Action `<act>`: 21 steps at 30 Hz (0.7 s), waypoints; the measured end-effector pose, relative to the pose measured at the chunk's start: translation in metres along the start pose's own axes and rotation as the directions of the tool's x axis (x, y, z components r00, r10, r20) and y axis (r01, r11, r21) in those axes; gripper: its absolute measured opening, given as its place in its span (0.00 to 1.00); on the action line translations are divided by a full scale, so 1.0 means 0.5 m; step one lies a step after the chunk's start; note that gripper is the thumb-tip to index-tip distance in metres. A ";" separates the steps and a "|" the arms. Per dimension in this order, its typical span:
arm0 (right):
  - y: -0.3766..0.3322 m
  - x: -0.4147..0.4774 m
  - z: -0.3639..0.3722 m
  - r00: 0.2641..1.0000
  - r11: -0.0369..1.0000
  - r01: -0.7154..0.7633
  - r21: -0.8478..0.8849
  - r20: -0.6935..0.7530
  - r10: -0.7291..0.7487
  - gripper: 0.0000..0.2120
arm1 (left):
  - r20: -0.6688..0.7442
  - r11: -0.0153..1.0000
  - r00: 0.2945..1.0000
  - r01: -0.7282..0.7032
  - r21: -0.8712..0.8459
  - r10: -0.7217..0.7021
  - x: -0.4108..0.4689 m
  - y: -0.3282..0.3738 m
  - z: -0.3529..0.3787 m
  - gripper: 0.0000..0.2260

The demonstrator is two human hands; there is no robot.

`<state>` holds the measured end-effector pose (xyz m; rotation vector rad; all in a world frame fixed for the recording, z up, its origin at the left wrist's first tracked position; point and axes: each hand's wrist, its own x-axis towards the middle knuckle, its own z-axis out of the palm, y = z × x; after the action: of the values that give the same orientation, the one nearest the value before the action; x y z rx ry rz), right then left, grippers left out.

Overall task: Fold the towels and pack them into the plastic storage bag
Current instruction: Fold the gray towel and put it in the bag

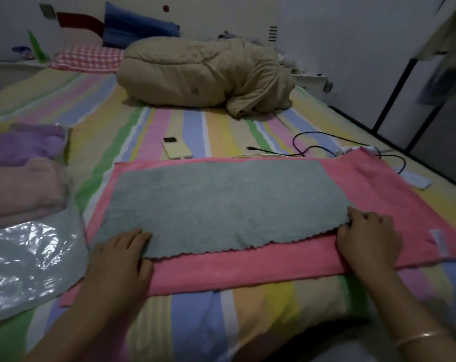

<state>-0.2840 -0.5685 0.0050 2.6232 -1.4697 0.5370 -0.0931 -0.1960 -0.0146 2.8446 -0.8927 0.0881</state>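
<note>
Head view: the grey-green terry towel (221,205) lies flat on a pink towel (247,267) across the striped bed (190,126), long axis left to right — left hand (119,257) and right hand (368,239) each hold a near corner in a closed grip, so the fold likely goes away from the person.

Head cam, single wide-angle view. Pos: above near end of bed (190,126), facing fwd & down along it. Close range: left hand (122,253), right hand (368,236) low in frame; far wall (352,35) at top.
</note>
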 end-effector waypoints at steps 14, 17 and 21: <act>-0.413 -0.194 -0.083 0.545 0.340 0.703 0.625 -0.165 -0.822 0.30 | 0.210 0.370 0.915 0.338 -0.866 -0.345 0.017 -0.020 -0.090 0.15; -0.469 -0.243 -0.087 0.347 0.173 0.710 0.683 -0.125 -0.929 0.26 | 0.341 0.102 0.878 0.394 -0.913 -0.337 0.012 -0.023 -0.113 0.14; -0.481 -0.217 -0.080 0.321 0.232 0.546 0.805 0.056 -0.946 0.30 | 0.413 0.077 0.847 0.461 -0.884 -0.335 0.004 -0.033 -0.109 0.09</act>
<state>-0.1442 -0.3424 0.0279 3.7468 0.5381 0.1312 -0.0825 -0.1747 0.0373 1.6610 0.0406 -0.5326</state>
